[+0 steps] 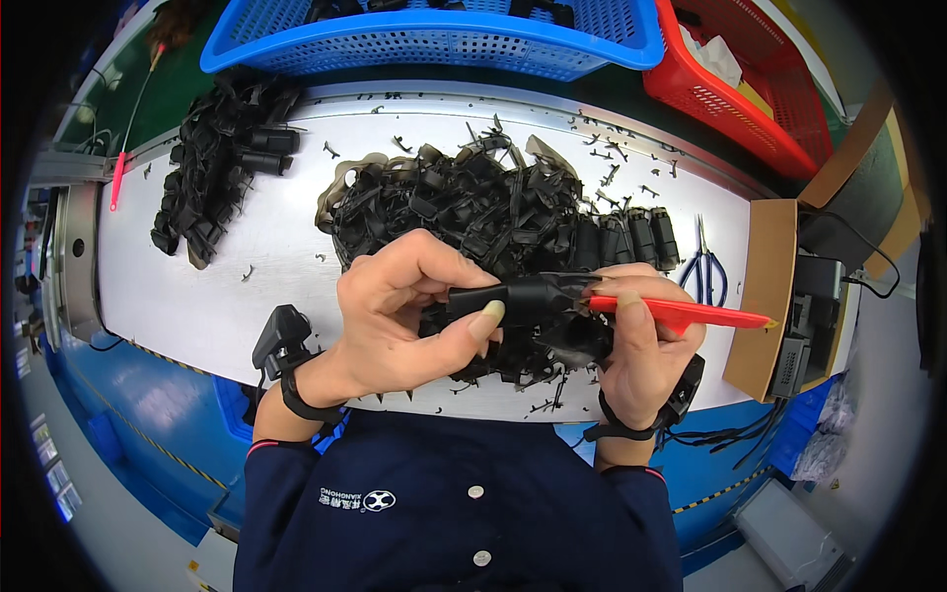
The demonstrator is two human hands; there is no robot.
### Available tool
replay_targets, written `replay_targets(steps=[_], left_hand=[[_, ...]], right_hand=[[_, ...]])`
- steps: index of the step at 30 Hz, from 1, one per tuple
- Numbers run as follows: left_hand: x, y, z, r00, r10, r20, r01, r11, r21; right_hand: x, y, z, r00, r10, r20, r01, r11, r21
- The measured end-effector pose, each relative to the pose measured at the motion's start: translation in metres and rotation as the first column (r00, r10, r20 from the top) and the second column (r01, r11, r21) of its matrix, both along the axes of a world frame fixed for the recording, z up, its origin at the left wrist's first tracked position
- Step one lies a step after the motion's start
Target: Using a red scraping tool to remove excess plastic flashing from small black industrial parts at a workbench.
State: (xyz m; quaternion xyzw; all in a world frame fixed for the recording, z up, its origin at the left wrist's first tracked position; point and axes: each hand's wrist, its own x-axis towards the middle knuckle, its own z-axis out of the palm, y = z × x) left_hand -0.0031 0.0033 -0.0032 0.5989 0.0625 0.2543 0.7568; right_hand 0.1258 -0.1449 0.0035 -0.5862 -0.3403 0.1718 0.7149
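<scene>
Between the thumb and fingers of my left hand (400, 316) lies a black tubular plastic part (533, 299), held level above the table. My right hand (639, 360) grips a slim tool with a red handle (725, 316), its rear end pointing right. The tool's working tip is at the right end of the plastic part and cannot be made out. Some fingers of the right hand are behind the part and the handle. Below both hands spreads a large heap of similar black parts and scraps (424, 202).
Several black tubes stand in a row (641, 237) near blue-handled pliers (704, 276). Another black pile (212, 168) lies left, beside a red-handled stick (117, 183). A blue basket (434, 49) and a red basket (730, 104) border the back; a cardboard box (764, 296) stands right.
</scene>
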Motion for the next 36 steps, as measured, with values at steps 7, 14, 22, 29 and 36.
replay_targets(steps=[7, 14, 22, 29, 36], left_hand=[[0.0, 0.001, -0.003, 0.999, 0.033, -0.014, -0.032, 0.999, 0.04], [0.007, 0.013, -0.006, 0.967, 0.169, 0.188, -0.244, 0.823, 0.512], [0.009, 0.006, -0.009, 0.968, 0.159, 0.192, -0.24, 0.803, 0.545], [0.012, 0.001, -0.014, 0.978, 0.105, 0.183, -0.195, 0.78, 0.594], [0.019, -0.001, -0.02, 0.94, 0.203, 0.275, -0.335, 0.707, 0.623]], right_hand=[[0.01, -0.005, -0.005, 0.957, 0.031, -0.29, 0.033, 0.976, 0.214], [0.031, -0.011, 0.002, 0.982, -0.086, -0.168, 0.127, 0.958, 0.256], [0.008, 0.003, -0.006, 0.99, 0.14, -0.023, -0.137, 0.985, 0.102], [-0.005, 0.005, -0.008, 0.992, 0.039, -0.119, -0.029, 0.996, 0.085], [-0.008, 0.005, -0.01, 0.99, -0.013, -0.139, 0.024, 0.997, 0.079]])
